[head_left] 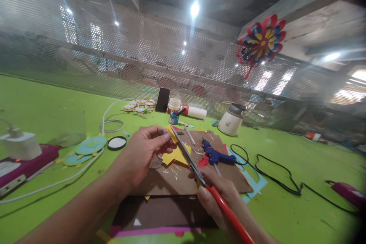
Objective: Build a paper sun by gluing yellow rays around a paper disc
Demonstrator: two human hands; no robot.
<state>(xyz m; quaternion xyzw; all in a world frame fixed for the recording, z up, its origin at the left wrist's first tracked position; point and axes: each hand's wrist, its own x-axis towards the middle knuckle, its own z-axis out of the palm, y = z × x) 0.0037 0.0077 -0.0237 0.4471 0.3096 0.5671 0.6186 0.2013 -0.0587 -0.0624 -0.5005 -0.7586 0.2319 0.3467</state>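
Between the thumb and fingers of my left hand [147,148] is a small yellow paper piece [169,129]. My right hand [220,192] is wrapped round red-handled scissors [187,155], whose blades point up and left. Their tips lie against the yellow piece; I cannot tell whether they touch or cut it. Below the blades, larger yellow paper shapes [174,156] rest on a brown board [160,185], among small paper scraps. To the right on the board lies a blue glue gun [215,154], beside red paper bits [203,161].
Light-blue paper discs [91,145], a black-rimmed lid [117,143] and a power strip [37,166] with a white charger are at left. Behind the board stand a phone [162,100], a small blue jar [173,118] and a white canister [232,122]. Black cable [281,187] trails right.
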